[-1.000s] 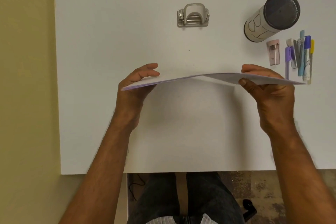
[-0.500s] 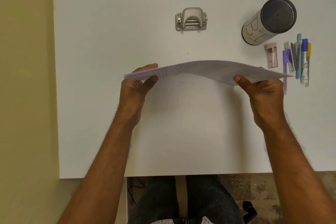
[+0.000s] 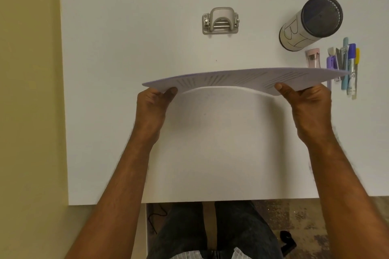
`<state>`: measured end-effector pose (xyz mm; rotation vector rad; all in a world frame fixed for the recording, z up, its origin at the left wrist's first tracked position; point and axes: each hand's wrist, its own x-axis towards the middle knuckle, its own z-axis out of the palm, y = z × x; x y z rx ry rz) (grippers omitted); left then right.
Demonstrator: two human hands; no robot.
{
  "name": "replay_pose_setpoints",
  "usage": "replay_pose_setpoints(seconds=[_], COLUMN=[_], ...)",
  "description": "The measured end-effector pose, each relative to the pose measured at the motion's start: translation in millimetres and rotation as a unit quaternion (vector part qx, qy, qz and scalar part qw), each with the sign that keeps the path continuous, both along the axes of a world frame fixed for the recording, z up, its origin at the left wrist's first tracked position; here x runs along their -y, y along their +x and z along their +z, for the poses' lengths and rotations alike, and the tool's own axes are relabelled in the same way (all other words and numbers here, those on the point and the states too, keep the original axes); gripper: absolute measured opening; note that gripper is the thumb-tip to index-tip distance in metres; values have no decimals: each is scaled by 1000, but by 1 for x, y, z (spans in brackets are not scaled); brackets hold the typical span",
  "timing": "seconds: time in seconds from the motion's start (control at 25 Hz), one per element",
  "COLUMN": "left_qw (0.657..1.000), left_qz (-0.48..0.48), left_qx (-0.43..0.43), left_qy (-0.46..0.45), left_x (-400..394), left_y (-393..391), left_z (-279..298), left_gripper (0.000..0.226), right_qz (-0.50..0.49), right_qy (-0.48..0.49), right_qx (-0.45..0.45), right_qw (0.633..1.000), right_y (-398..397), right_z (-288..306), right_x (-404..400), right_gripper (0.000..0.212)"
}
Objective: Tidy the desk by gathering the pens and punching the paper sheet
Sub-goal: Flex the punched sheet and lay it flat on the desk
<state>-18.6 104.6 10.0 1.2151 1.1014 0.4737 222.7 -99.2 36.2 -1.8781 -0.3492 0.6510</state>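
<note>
Paper sheet (image 3: 242, 79), pale lilac with lines of print too foreshortened to read, is held in the air above the white table (image 3: 105, 90), bowed upward in the middle. The left hand (image 3: 152, 104) pinches its near left edge, thumb on top and fingers (image 3: 156, 91) curled beneath. The right hand (image 3: 308, 103) pinches the near right edge the same way.

Beyond the sheet, the metal hole punch (image 3: 220, 21) sits on the table, well apart from it. At the far right stands a cylindrical mesh pen holder (image 3: 311, 23) wrapped in white paper with large hand-drawn letters, seemingly "B" and "I". Just beside it lie the pens (image 3: 349, 65) in a row, partly covered by the sheet's right corner, with a small pink item (image 3: 313, 57) next to them.
</note>
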Motion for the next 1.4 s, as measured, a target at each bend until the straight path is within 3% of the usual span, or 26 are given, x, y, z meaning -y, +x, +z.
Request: replay_pose_setpoints(seconds=[0.2,0.32,0.52,0.76,0.96,1.04,1.12,1.2,1.4], left_qw=[998,988,940,905,929,963,991,992,984], left_qz=[2,60,167,141,126,83,-18,-85,-62], left_qx=[56,104,173,240,234,188,121,88,124], left_qy=[-14,-99,-242,-322,-256,-176,-60,23,108], left_x=[-7,1,35,70,22,-14,-42,-57,-60], left_y=[-8,-7,9,27,5,-8,-14,-7,4], left_z=[10,9,1,3,7,23,46,69,92], left_gripper=[23,27,27,33,24,19,22,28,20], right_qz=[44,-23,-111,-89,-35,10,61,96,101], right_qy=[33,106,194,159,120,115,112,103,102], right_qx=[-1,-94,-264,-196,-96,-76,-60,-41,11], right_qw=[998,990,938,964,987,990,990,989,990], right_y=[13,10,-40,-80,-49,-38,-35,-35,-55], right_z=[40,51,44,43,48,54,64,72,86], right_x=[-2,-6,-26,-52,-52,-54,-60,-68,-94], right_gripper=[27,30,26,29,30,35,45,44,32])
